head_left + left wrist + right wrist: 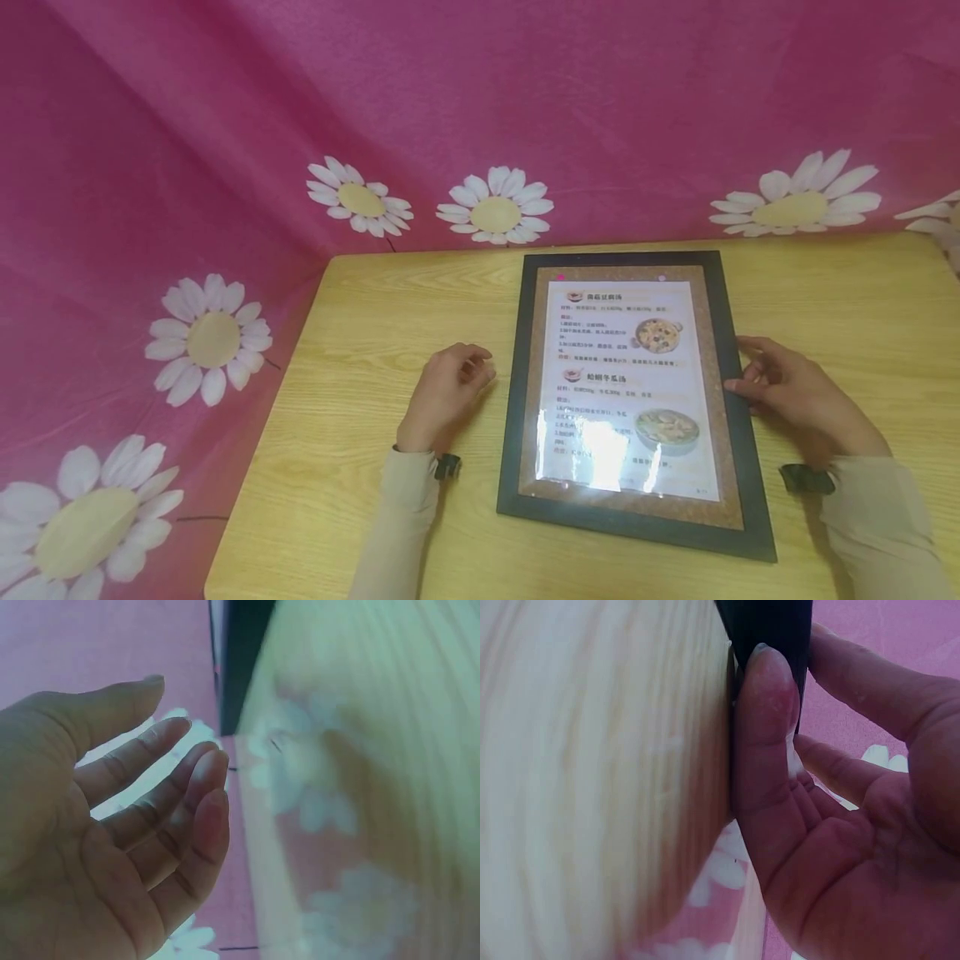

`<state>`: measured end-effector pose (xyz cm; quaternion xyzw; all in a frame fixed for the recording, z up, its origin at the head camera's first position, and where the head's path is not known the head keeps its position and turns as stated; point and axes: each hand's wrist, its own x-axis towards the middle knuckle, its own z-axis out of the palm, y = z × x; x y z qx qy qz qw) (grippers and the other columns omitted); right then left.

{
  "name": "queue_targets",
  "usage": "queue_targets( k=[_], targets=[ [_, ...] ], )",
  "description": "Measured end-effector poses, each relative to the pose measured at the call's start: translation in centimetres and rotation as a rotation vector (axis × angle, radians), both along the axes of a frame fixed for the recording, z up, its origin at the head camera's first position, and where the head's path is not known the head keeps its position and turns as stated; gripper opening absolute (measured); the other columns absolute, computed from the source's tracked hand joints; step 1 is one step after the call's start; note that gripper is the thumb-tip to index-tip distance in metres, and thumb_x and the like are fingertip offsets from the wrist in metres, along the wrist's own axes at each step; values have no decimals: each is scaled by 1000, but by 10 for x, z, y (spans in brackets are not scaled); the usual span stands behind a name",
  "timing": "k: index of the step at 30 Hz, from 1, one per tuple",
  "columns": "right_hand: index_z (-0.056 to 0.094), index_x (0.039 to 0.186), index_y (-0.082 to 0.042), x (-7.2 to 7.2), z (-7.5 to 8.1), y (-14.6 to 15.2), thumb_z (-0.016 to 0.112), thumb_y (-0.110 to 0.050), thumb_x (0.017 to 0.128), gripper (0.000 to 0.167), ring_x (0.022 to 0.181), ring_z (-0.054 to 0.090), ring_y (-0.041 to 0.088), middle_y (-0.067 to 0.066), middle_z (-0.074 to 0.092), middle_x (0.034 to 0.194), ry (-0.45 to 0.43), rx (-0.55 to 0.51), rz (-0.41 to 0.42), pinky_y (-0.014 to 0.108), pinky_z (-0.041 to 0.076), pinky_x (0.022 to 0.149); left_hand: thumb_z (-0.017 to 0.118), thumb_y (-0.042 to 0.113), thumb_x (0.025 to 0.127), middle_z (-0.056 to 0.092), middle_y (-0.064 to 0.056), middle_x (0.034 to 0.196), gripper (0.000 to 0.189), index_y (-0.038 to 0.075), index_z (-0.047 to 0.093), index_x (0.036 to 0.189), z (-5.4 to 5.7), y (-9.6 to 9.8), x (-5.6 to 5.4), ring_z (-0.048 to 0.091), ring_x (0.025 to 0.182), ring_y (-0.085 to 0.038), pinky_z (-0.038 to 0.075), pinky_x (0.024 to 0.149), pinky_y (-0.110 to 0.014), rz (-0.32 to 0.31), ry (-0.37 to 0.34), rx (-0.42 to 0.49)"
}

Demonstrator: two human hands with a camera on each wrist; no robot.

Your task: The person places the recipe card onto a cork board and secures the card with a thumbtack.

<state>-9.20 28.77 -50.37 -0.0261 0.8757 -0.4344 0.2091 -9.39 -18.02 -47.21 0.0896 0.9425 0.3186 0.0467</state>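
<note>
A framed corkboard (636, 546) with a dark border lies on the wooden table. Pinned to it is a glossy printed sheet (600, 400) with Chinese text and two pictures of food in bowls. At the board's right side, my right hand (795, 392) holds the edge, its thumb over the border; the right wrist view shows a fingertip (769, 690) against the dark frame. My left hand (450, 387) is left of the board, apart from it, with loosely bent fingers and nothing in them. In the left wrist view its palm (112, 877) faces the camera.
The light wooden table (360, 333) reaches back to a pink cloth (525, 83) printed with large white daisies, which also hangs along the left side. Pink and white pins (561, 277) sit at the sheet's top. Bright glare covers the sheet's lower part.
</note>
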Motion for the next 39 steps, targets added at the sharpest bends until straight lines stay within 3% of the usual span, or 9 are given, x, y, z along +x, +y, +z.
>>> queue_targets(
  k=[10, 16, 25, 39],
  targets=[
    [25, 160, 8, 1, 0, 0, 72, -18, 99, 80, 78, 57, 3, 12, 61, 102, 12, 1, 9, 25, 58, 67, 73, 24, 97, 72, -6, 111, 27, 10, 74, 120, -12, -9, -7, 62, 102, -23, 53, 92, -43, 76, -56, -46],
    [26, 159, 7, 0, 0, 0, 72, -19, 99, 80, 79, 57, 3, 13, 62, 102, 18, 12, 14, 24, 57, 67, 74, 17, 95, 74, -8, 109, 20, 8, 76, 112, -14, -10, -7, 65, 100, -23, 55, 94, -43, 67, -106, -55],
    [26, 159, 7, 1, 1, 1, 72, -20, 99, 81, 79, 57, 4, 15, 62, 104, 14, 32, 17, 24, 58, 67, 73, 7, 94, 72, -3, 91, 6, 8, 78, 97, -15, -9, -7, 60, 82, -16, 52, 78, -32, 29, -126, -54],
    [23, 160, 7, 0, 3, 0, 71, -21, 100, 82, 81, 57, 4, 15, 61, 106, -10, 32, 15, 24, 58, 68, 65, -4, 89, 77, -4, 91, 19, 9, 80, 89, -12, -6, -6, 63, 82, -16, 57, 83, -36, -13, -115, -104]
  ],
)
